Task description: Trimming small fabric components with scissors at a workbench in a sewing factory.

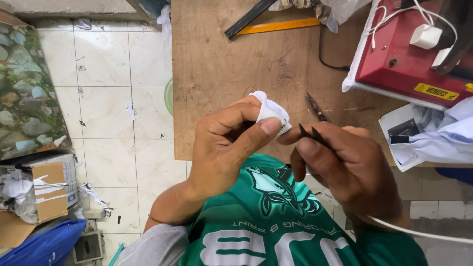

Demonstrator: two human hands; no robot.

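My left hand (pixel 224 143) pinches a small piece of white fabric (pixel 270 109) between thumb and fingers, just above the near edge of a wooden table (pixel 221 64). My right hand (pixel 345 165) grips a small pair of dark thread snips (pixel 309 134), whose two points touch the edge of the white fabric. Both hands hover over my green printed shirt (pixel 276 216). A second pair of dark snips (pixel 317 107) lies on the table just beyond the hands.
A red heat press (pixel 409 64) with white cables and a plug stands at the table's right. Light blue cloth (pixel 443 133) lies beside it. A yellow ruler (pixel 283 25) and black bar lie at the back. Cardboard boxes (pixel 47 189) and scraps sit on the tiled floor at left.
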